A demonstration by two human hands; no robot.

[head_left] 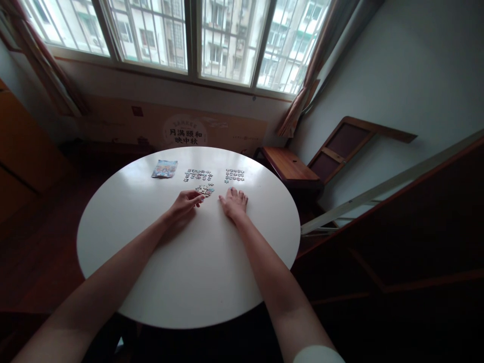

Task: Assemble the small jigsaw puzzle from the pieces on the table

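Observation:
My left hand (186, 201) is closed in a pinch at the near left edge of a heap of jigsaw puzzle pieces (205, 190). A small puzzle piece (202, 197) shows at its fingertips, partly hidden. Palm down on the table, my right hand (235, 202) has its fingers spread and holds nothing. Just beyond it lie puzzle pieces set out in neat rows (235, 175). A second group of loosely rowed pieces (198, 175) is behind the heap. The printed picture sheet (165, 169) rests farther left, out of reach of both hands.
Everything lies on a round white table (181, 282). A wooden chair (291, 164) stands behind its right side. Barred windows (227, 40) and a wall banner (227, 123) are at the back. Dark wooden furniture (408, 252) leans in on the right.

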